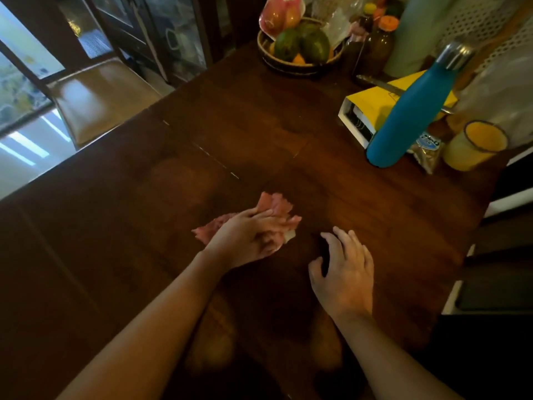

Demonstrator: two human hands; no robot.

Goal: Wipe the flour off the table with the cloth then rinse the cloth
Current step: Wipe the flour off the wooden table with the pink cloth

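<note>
Pressing the cloth (274, 204) on the table (360, 203), the left hand (248, 235) lies straight-fingered; the right hand (343, 272), spread and empty, is just beside. Wipe in overlapping strokes inward; blur may hide remaining flour.

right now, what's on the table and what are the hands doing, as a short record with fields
table: dark wood
cloth: pink, crumpled, lying on it
left hand: fingers stretched across the cloth
right hand: spread, beside the cloth, holding nothing
flour: none plainly visible
far side: blue bottle, yellow cup, fruit basket
</note>
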